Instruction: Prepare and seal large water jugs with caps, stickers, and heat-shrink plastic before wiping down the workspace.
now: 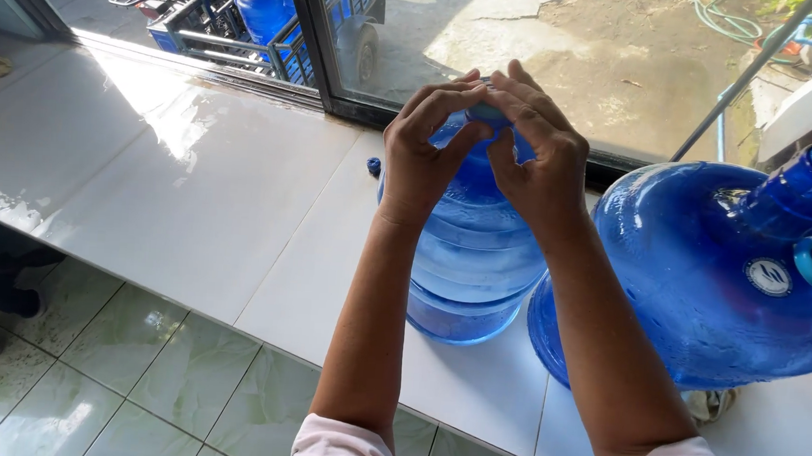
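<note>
The fingers of both hands curl in tight over the cap and neck of an upright blue water jug, the left hand gripping from one side and the right hand from the other, fingertips meeting on top. The jug stands on a white tiled surface, right before the person, near its front edge. It looks like stiff, smooth plastic, likely slippery where wet, and heavy if filled; how full it is cannot be told. The narrow neck under the cap seems the surest place to take hold, since the ribbed body is too broad for one hand. Just to the right a second, bigger blue jug lies tilted, its open neck pointing up and right, close beside the first. A small blue cap sits on the surface behind the left wrist. Below lies a pale green tiled floor. Beyond, a dark-framed window shows a sunlit yard with more blue jugs on a cart.
</note>
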